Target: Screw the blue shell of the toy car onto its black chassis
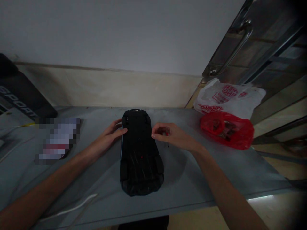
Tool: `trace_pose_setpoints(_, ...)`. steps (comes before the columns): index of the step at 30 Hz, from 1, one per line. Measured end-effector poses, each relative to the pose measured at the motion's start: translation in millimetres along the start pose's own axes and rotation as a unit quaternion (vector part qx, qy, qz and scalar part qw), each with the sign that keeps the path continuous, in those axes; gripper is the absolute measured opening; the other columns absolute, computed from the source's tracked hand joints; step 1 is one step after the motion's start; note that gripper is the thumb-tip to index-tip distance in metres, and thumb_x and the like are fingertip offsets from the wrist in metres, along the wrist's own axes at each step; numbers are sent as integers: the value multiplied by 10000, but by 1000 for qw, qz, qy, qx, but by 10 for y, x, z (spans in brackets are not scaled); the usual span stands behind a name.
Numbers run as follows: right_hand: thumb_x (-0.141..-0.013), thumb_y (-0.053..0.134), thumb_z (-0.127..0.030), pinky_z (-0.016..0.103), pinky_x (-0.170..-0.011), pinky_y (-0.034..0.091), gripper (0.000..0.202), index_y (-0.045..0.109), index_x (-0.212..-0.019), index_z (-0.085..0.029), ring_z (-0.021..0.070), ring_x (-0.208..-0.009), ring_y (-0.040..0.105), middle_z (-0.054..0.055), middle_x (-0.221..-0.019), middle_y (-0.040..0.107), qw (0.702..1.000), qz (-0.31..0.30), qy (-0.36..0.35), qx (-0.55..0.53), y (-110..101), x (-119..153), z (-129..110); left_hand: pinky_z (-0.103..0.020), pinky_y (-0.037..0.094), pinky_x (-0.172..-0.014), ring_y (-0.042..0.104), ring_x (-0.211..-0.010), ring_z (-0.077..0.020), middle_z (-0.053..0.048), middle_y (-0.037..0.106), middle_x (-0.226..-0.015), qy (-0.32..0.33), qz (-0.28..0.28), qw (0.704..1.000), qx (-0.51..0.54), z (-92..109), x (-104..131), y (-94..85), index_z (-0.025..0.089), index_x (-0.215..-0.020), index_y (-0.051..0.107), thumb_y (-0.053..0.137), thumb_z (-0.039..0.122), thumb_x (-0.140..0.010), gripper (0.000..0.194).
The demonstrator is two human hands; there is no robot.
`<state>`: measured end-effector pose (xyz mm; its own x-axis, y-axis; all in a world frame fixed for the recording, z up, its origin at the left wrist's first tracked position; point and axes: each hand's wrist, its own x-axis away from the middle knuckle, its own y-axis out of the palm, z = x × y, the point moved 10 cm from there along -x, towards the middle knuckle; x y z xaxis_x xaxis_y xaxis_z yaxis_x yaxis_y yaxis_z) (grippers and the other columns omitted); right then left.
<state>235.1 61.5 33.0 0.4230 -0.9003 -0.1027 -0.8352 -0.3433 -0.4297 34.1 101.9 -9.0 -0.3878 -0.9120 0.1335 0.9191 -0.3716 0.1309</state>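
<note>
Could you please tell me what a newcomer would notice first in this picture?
Probably the black car, underside up on the table, the left hand at its left edge and the right hand beside its right. Then the red bag at the table's right, in front of the white bag.

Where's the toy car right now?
Centre of the head view: the toy car lies underside up on the table, between the left hand and right hand.

A black toy car lies underside up on the grey counter. The left hand holds one edge; the right hand, fingers curled round a small, mostly hidden red item, is just beside the other. A white bag and red bag lie rightward.
</note>
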Motion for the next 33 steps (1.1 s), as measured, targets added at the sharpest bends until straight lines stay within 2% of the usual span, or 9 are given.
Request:
trace_pose_setpoints(7,-930,687,-488,298,-697,413,272,617,-899,-227,144,-739,502,-21,-800,548,998,-1,33,-62,50,-15,111,-481,335,-1250,485,-1469,-330,-84,564,-1544,3,-9,1000,-15,-52,-25,-48,276,-1450,543,778,395,-880,628)
trace_pose_setpoints(11,-926,675,-476,296,-669,405,257,587,-906,-235,145,-712,494,-29,-780,521,996,4,36,-82,66,-39,135,-492,330,-1250,491,-1464,-339,-99,579,-1531,4,0,1000,-20,-28,-11,-47,258,-1445,552,771,396,-880,622)
trace_pose_setpoints(15,-929,658,-474,299,-667,419,234,581,-957,-256,151,-704,510,-37,-767,511,995,33,35,-84,41,-56,143,-503,329,-1248,484,-1466,-349,-107,571,-1541,9,2,1000,-21,2,-1,-28,247,-1422,582,768,384,-874,594)
trace_pose_setpoints(18,-929,675,-473,294,-663,425,238,608,-1020,-263,150,-714,525,-37,-782,539,997,33,18,-69,27,-48,101,-497,331,-1248,485,-1465,-343,-100,576,-1532,9,4,1000,-15,-6,-5,-36,254,-1424,580,772,373,-871,597)
trace_pose_setpoints(24,-929,691,-465,317,-766,480,226,706,-960,-241,163,-813,602,5,-891,676,999,39,-21,-3,-49,-2,-49,-502,338,-1243,504,-1447,-341,-106,576,-1526,5,0,1000,-10,-16,-9,-24,251,-1447,554,777,387,-866,637)
trace_pose_setpoints(29,-933,682,-444,305,-748,482,213,736,-941,-238,163,-819,629,11,-907,714,995,65,-31,66,-90,15,-109,-491,321,-1252,484,-1466,-334,-116,561,-1541,1,4,1000,-12,-11,4,-25,239,-1460,533,772,386,-872,651)
trace_pose_setpoints(33,-959,640,-432,297,-737,475,208,723,-965,-242,165,-840,633,12,-936,719,994,60,-27,88,-81,17,-97,-508,324,-1248,491,-1458,-348,-121,574,-1525,3,-3,1000,-13,4,10,-8,237,-1444,556,770,381,-876,624)
